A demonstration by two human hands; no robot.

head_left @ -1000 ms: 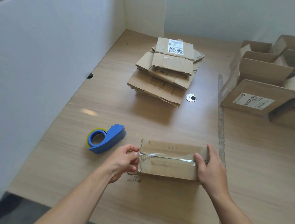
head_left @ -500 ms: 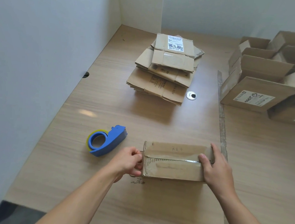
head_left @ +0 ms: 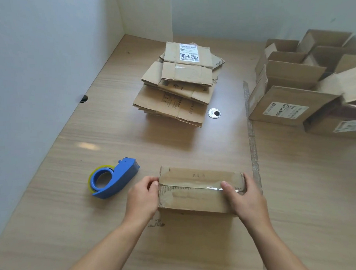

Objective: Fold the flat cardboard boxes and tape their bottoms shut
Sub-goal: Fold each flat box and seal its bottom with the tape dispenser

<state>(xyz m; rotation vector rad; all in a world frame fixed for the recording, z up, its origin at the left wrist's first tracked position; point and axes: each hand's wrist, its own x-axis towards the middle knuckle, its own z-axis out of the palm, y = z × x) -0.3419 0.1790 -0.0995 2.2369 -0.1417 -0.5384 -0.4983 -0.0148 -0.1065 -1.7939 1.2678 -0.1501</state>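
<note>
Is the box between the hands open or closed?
Closed on the side facing up: the box has its flaps flat together, and shiny clear tape runs along their seam.

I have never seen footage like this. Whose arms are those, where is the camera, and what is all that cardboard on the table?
There is no machine here. A person wears a camera on the head, looking down at their own hands. The left hand and right hand hold the two ends of a small box, with clear tape along its top seam. Beside it on the table lies a blue tape dispenser. Farther back is a stack of flat boxes; folded boxes stand at right.
</note>
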